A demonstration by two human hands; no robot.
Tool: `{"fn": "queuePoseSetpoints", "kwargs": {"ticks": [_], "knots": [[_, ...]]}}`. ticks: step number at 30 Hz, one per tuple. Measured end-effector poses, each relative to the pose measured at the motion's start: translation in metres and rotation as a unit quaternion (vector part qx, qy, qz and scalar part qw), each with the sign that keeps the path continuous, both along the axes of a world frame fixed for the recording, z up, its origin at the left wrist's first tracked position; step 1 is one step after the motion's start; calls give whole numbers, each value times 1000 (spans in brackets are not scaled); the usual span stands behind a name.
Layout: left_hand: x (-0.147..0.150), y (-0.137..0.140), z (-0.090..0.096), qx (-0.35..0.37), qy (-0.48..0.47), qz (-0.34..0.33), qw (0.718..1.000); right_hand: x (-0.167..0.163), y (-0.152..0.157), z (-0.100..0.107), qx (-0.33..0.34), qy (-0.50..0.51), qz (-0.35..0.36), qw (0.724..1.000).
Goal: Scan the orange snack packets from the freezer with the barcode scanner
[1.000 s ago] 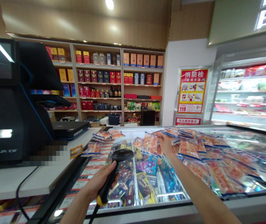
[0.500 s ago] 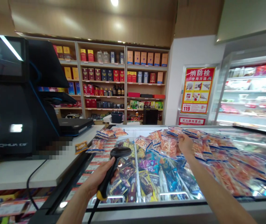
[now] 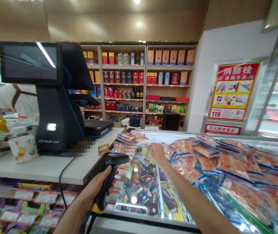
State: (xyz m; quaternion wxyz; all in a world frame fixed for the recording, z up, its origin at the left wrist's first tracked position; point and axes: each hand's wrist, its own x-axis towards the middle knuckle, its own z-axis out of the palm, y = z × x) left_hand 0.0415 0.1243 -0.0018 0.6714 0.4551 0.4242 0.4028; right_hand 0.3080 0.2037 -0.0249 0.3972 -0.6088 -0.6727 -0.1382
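Note:
My left hand (image 3: 97,191) is wrapped around the handle of a black and yellow barcode scanner (image 3: 116,159), whose cord hangs below. My right hand (image 3: 157,153) reaches over the glass top of a chest freezer (image 3: 151,132), its fingers bent downward and slightly apart, with nothing visible in them. Just right of it spreads a pile of clear, blue-edged packets with orange food inside (image 3: 231,164). A smaller stack of the same packets (image 3: 125,138) lies to its left. Beneath the glass are many wrapped items (image 3: 141,185).
On the left counter (image 3: 80,169) stands a black checkout terminal (image 3: 56,120). A small orange packet (image 3: 103,149) lies at the counter's edge. A patterned cup (image 3: 23,148) stands left of the terminal, and a person in white (image 3: 27,97) is behind it. Shelves of boxes (image 3: 121,78) line the back.
The view has swung left and the freezer appears nearer. My right hand has left the middle of the packet pile and moved to its left end. My left hand still holds the scanner.

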Motion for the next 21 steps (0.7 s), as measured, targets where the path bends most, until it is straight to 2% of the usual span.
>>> {"fn": "queuePoseSetpoints", "kwargs": {"ticks": [4, 10, 15, 21], "knots": [[-22, 5, -1, -7, -7, 20, 1000, -57, 24, -9, -71, -8, 39, 997], [-54, 12, -9, -45, -5, 37, 998, -111, 48, -21, -184, 8, 13, 983], [-64, 13, -8, -43, -22, 43, 998, -121, 55, -30, -190, 10, 8, 982], [-58, 9, -2, -29, -36, 49, 998, -110, 46, -31, -166, 52, 24, 984]]}}
